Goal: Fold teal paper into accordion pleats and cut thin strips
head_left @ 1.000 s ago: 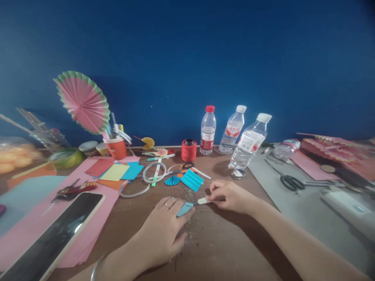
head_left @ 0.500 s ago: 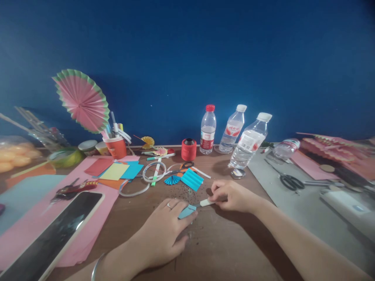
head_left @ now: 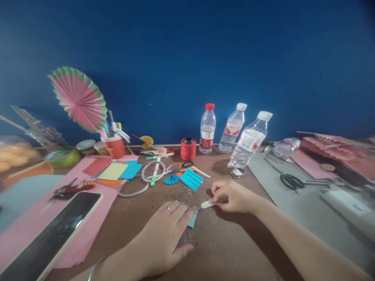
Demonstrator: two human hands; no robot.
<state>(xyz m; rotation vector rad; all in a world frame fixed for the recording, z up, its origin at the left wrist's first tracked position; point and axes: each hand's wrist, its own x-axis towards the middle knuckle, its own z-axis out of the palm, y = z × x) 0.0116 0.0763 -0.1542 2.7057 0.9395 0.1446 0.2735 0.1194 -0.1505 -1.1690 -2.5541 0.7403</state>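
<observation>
My left hand (head_left: 162,234) lies flat with fingers stretched out, pressing a small piece of light blue paper (head_left: 193,221) onto the brown table; the hand hides much of the paper. Between the closed fingers of my right hand (head_left: 233,197) is a craft knife (head_left: 206,205) with a white handle. Its thin grey blade points left, and the tip is at the paper's edge near my left fingertips. Beyond the hands lie a creased blue paper square (head_left: 191,178) and a little folded blue fan (head_left: 171,179). Tiny dark specks are scattered around there.
A red thread spool (head_left: 188,149) stands near three upright bottles (head_left: 247,140). Scissors (head_left: 291,181) lie on the grey mat to the right. On the left are a phone (head_left: 63,230), keys (head_left: 68,190), coloured paper squares (head_left: 113,171) and a red cup (head_left: 115,146) below a pink paper fan (head_left: 80,99).
The blue paper has turned under my left hand and now shows right of its fingertips. My left fingers have shifted slightly, with the thumb reaching further right. The knife has tilted slightly, blade lower.
</observation>
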